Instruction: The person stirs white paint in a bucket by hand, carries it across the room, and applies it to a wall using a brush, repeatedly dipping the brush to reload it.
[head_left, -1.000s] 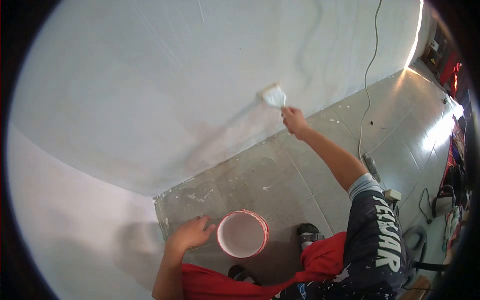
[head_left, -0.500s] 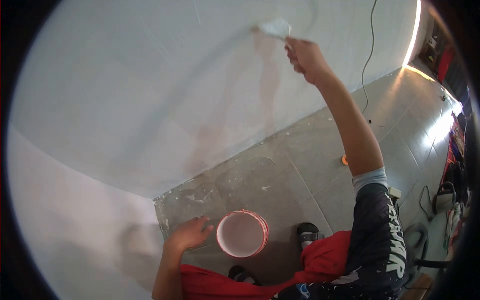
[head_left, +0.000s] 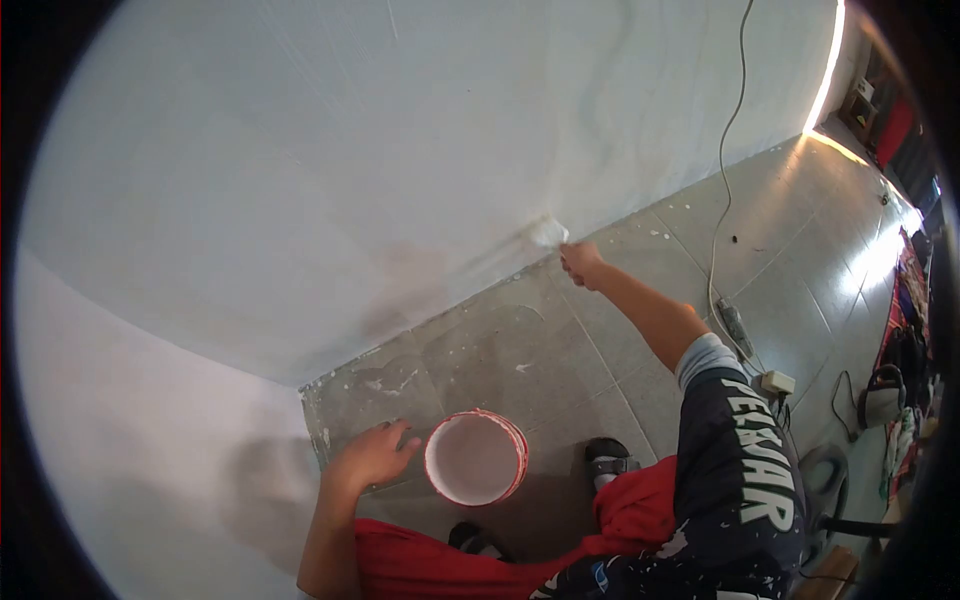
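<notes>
My right hand (head_left: 583, 264) is closed round the handle of a paintbrush (head_left: 548, 232). Its white, paint-covered bristles are at the bottom of the pale wall (head_left: 330, 180), close above the floor line. Beside the paint bucket (head_left: 521, 462), my left hand (head_left: 375, 456) hovers with its fingers apart and holds nothing. The bucket is round with a red-smeared rim, and pale paint shows inside it. It stands on the floor between my feet and the wall.
Grey floor tiles (head_left: 640, 350) carry white paint spots along the wall. A cable (head_left: 722, 170) hangs down the wall to a power strip (head_left: 735, 328) and a white adapter (head_left: 777, 382) at my right. Clothes and a fan-like item lie at the far right.
My right hand has swept the paintbrush down the wall from high up to near the floor. My left hand stays by the bucket, and the view has shifted slightly.
</notes>
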